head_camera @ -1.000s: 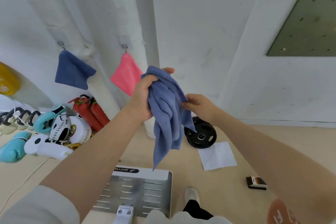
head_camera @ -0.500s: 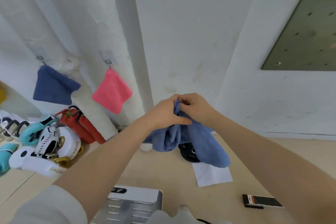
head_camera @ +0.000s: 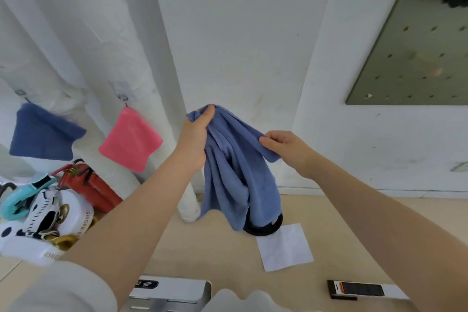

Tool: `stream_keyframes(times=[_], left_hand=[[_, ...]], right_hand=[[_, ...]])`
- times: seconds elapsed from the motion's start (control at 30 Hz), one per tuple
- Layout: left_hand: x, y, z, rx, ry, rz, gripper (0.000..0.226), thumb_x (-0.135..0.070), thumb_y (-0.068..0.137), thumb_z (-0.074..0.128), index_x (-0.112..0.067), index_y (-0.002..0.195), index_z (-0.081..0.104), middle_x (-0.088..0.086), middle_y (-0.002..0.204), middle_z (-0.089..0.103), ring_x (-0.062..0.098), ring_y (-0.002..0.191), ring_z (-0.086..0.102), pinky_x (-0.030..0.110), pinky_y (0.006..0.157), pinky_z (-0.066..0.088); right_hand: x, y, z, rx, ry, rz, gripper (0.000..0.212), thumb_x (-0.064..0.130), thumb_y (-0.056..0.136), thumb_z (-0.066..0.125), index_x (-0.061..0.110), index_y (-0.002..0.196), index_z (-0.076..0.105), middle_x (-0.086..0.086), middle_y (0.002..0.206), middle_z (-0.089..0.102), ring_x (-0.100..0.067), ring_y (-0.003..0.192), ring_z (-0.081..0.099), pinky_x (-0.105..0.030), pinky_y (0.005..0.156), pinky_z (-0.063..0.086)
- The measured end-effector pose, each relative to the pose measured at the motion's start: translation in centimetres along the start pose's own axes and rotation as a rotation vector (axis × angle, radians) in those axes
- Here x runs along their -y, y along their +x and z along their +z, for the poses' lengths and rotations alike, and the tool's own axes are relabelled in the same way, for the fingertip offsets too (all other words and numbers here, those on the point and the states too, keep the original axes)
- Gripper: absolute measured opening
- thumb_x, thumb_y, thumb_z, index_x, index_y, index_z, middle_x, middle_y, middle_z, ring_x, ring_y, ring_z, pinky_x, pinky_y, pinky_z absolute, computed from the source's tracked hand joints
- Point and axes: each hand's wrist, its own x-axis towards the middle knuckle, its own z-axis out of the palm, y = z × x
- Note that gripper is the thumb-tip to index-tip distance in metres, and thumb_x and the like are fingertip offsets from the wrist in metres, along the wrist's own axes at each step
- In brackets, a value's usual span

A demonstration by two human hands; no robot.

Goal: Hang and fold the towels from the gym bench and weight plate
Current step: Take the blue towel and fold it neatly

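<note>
A soft periwinkle-blue cloth towel (head_camera: 235, 172) hangs bunched in mid-air at the centre of the frame, in front of the white wall. The left hand (head_camera: 196, 139) grips its gathered top in a fist while the right hand (head_camera: 283, 145) pinches an edge out to the side, likely to find a corner and spread it. Behind its lower folds, a black weight plate (head_camera: 263, 227) rests on the floor. At centre left, a pink towel (head_camera: 130, 140) and a navy towel (head_camera: 43, 133) already hang from hooks.
</note>
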Motion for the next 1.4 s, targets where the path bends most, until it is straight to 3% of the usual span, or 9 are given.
stream_keyframes(times=[0.2,0.27,0.37,0.5,0.63,0.8,0.9,1.03,1.4], left_hand=[[2.1,1.8,0.2,-0.057,0.354,-0.039,0.033,-0.040,0.089,0.057,-0.008,0.097,0.052,0.008,0.086,0.060,0.022,0.078,0.059,0.040,0.080,0.050],[2.9,2.0,-0.1,-0.104,0.427,-0.086,0.034,-0.041,0.089,0.056,-0.008,0.092,0.051,0.006,0.080,0.056,0.021,0.077,0.054,0.038,0.080,0.046],[3.4,2.1,-0.5,-0.210,0.333,-0.171,0.032,-0.040,0.090,0.055,-0.011,0.075,0.053,0.002,0.074,0.054,0.020,0.076,0.054,0.034,0.082,0.046],[3.9,2.1,-0.7,-0.207,0.134,-0.259,0.032,-0.035,0.093,0.051,-0.004,0.092,0.055,0.005,0.077,0.056,0.019,0.077,0.056,0.032,0.081,0.048],[3.7,1.7,0.2,-0.089,-0.149,-0.352,0.025,-0.018,0.096,0.041,-0.010,0.074,0.049,0.003,0.074,0.050,0.013,0.071,0.051,0.023,0.071,0.044],[4.0,0.9,0.9,0.054,-0.034,-0.317,0.017,-0.019,0.092,0.046,-0.009,0.086,0.058,0.002,0.083,0.061,0.013,0.086,0.058,0.024,0.085,0.046],[4.2,0.7,1.2,0.136,0.037,-0.194,0.019,-0.018,0.095,0.045,-0.009,0.098,0.061,0.005,0.094,0.064,0.014,0.092,0.061,0.025,0.081,0.049],[4.5,0.4,1.3,0.254,0.154,-0.082,0.032,-0.018,0.097,0.045,0.001,0.119,0.057,0.010,0.098,0.066,0.022,0.091,0.063,0.027,0.077,0.051],[4.8,-2.2,2.2,0.527,0.173,-0.099,0.029,-0.013,0.097,0.040,-0.015,0.091,0.068,-0.005,0.080,0.071,0.012,0.082,0.064,0.026,0.080,0.051]], right_hand=[[0.9,0.6,-1.1,-0.099,0.320,0.007,0.011,0.017,0.095,0.048,0.019,0.105,0.053,-0.004,0.070,0.052,-0.015,0.059,0.044,-0.025,0.056,0.038],[1.1,0.6,-1.2,-0.062,0.398,-0.013,0.012,0.013,0.096,0.046,0.019,0.103,0.053,-0.007,0.067,0.047,-0.017,0.058,0.042,-0.025,0.054,0.038],[1.3,0.3,-0.8,0.067,0.468,-0.055,0.022,0.007,0.098,0.038,0.013,0.090,0.058,-0.009,0.070,0.048,-0.016,0.059,0.047,-0.022,0.054,0.045],[2.4,-0.4,-0.5,0.248,0.563,-0.088,0.023,-0.004,0.090,0.043,0.008,0.099,0.060,-0.002,0.080,0.068,-0.016,0.078,0.067,-0.023,0.075,0.057],[3.1,-0.6,0.1,0.120,0.215,-0.124,0.029,-0.008,0.085,0.049,0.016,0.099,0.059,-0.012,0.084,0.069,-0.017,0.097,0.065,-0.029,0.090,0.051],[2.5,-0.9,0.8,-0.199,-0.305,-0.254,0.014,0.011,0.089,0.054,0.016,0.089,0.067,0.002,0.090,0.056,-0.009,0.084,0.052,-0.014,0.075,0.039],[2.3,-1.5,0.3,-0.128,-0.312,-0.299,0.014,0.012,0.090,0.053,0.012,0.092,0.067,0.004,0.101,0.050,-0.006,0.094,0.048,-0.007,0.077,0.036],[2.8,-3.2,0.7,0.104,-0.217,-0.268,0.026,0.010,0.092,0.049,0.027,0.076,0.059,0.010,0.074,0.058,-0.003,0.071,0.050,-0.011,0.068,0.038],[1.6,-2.1,1.1,-0.267,-0.327,-0.257,0.010,0.019,0.085,0.063,0.010,0.084,0.062,-0.008,0.090,0.060,-0.017,0.082,0.054,-0.010,0.068,0.037]])
